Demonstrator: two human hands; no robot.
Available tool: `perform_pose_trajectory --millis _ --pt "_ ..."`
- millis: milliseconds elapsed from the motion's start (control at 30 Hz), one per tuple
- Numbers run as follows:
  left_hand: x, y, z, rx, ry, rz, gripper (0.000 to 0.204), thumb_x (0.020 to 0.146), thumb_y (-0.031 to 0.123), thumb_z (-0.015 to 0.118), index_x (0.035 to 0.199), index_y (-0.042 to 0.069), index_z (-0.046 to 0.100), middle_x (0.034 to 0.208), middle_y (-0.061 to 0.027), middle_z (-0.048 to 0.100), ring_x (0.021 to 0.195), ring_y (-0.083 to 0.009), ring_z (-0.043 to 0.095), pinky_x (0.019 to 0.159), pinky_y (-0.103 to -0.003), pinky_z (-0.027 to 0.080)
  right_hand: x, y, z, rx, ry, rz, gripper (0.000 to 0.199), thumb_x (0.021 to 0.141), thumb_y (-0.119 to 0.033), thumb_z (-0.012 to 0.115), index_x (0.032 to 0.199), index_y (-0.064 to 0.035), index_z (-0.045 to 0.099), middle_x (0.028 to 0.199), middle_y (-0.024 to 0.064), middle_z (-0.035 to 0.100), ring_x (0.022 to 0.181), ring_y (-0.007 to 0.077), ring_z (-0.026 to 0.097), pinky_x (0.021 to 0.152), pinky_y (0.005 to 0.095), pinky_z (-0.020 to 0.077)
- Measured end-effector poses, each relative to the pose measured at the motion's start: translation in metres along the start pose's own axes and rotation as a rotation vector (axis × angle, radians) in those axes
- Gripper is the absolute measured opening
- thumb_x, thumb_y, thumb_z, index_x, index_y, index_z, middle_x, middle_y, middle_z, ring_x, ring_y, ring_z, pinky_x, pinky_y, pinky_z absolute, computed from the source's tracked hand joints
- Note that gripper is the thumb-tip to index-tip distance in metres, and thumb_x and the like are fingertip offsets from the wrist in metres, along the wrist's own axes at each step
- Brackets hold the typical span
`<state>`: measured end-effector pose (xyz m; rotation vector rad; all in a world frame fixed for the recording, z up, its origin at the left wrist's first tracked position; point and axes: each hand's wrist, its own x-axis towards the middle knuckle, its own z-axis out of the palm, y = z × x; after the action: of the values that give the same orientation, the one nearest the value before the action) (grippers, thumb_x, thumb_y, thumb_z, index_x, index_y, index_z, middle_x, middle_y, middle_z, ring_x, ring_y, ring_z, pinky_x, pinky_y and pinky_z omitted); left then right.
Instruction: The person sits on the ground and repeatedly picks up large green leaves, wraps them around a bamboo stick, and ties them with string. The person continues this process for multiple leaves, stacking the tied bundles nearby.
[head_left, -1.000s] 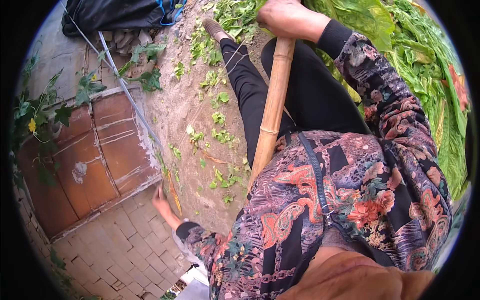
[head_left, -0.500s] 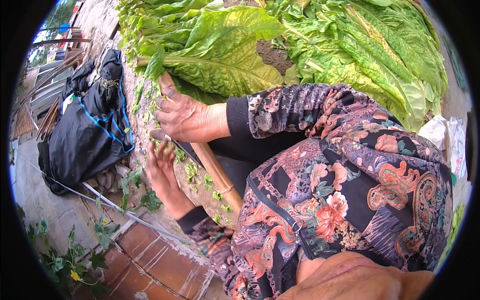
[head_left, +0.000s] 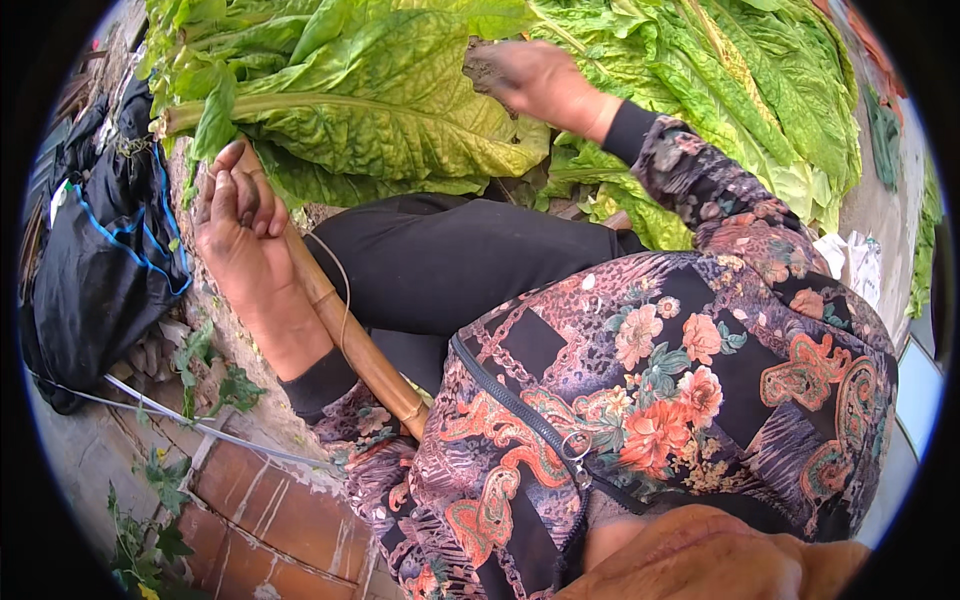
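My left hand (head_left: 245, 245) is wrapped around the upper end of a bamboo stick (head_left: 355, 345). The stick slants down to the right, along my black trouser leg (head_left: 450, 265) and under my flowered sleeve. My right hand (head_left: 540, 80) reaches forward into a pile of big green leaves (head_left: 380, 110). Its soiled fingers rest on a leaf near a pale stem, and the fingertips are hidden among the leaves. More of these leaves (head_left: 740, 90) are heaped at the upper right.
A black bag with blue trim (head_left: 100, 250) lies on the ground at the left. A white cord (head_left: 200, 428) runs past small weeds (head_left: 215, 385) and reddish paving tiles (head_left: 270, 510). Something white, like crumpled plastic (head_left: 850, 265), lies at the right.
The view has swung from the dirt strip toward the leaf pile. My right hand has left the bamboo stick and gone into the leaves. My left hand has come up and closed on the stick.
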<state>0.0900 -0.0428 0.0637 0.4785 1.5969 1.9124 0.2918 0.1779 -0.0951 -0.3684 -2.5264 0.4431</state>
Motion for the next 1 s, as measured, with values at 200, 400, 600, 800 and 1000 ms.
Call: perform_pose_trajectory --millis 200,400,600,800,1000 --pt "-0.001 -0.011 0.014 0.332 -0.076 0.099 0.025 0.095 0.011 0.046 0.114 -0.004 0.054 0.06 0.0063 0.035 0.047 -0.0001 0.028 0.04 -0.016 0.023 -0.15 0.091 0.005 -0.654 -0.835 0.411 0.042 0.075 -0.038 0.07 0.099 -0.0041 0.064 0.125 0.0169 0.05 0.117 0.0362 0.046 0.094 0.0536 0.0385" --pt "0.006 -0.02 0.009 0.414 -0.092 0.097 0.026 0.095 0.011 0.046 0.114 -0.003 0.054 0.06 0.0076 0.032 0.047 0.0006 0.026 0.041 -0.016 0.021 -0.177 0.062 -0.002 -0.424 -0.619 0.218 0.065 0.078 -0.037 0.067 0.132 -0.0096 0.043 0.142 0.0104 0.035 0.132 0.0302 0.031 0.11 0.0512 0.0186" --pt "0.017 -0.023 0.008 0.41 -0.11 0.09 0.026 0.094 0.012 0.048 0.115 -0.002 0.055 0.06 0.0073 0.033 0.048 -0.0004 0.028 0.041 -0.016 0.024 -0.23 0.06 0.064 -0.53 -0.781 -0.072 0.044 0.079 -0.01 0.05 0.122 -0.0052 0.05 0.112 0.0112 0.054 0.114 0.0293 0.047 0.107 0.05 0.0256" --pt "0.012 -0.026 0.001 0.375 -0.074 0.107 0.022 0.094 0.01 0.047 0.111 0.0 0.056 0.059 0.0085 0.034 0.047 0.0013 0.025 0.041 -0.016 0.02 -0.139 0.053 -0.05 -0.306 -0.636 0.436 0.029 0.071 -0.009 0.06 0.099 -0.0063 0.051 0.077 0.0122 0.055 0.066 0.0257 0.058 0.061 0.0374 0.0482" --pt "0.016 -0.026 0.007 0.335 -0.11 0.086 0.022 0.094 0.012 0.049 0.111 0.0 0.056 0.061 0.0085 0.036 0.048 0.0013 0.027 0.042 -0.016 0.021 -0.169 0.108 -0.028 -0.519 -0.821 0.417 0.027 0.072 -0.025 0.066 0.084 -0.003 0.057 0.087 0.0167 0.062 0.078 0.0326 0.062 0.068 0.0426 0.0505"
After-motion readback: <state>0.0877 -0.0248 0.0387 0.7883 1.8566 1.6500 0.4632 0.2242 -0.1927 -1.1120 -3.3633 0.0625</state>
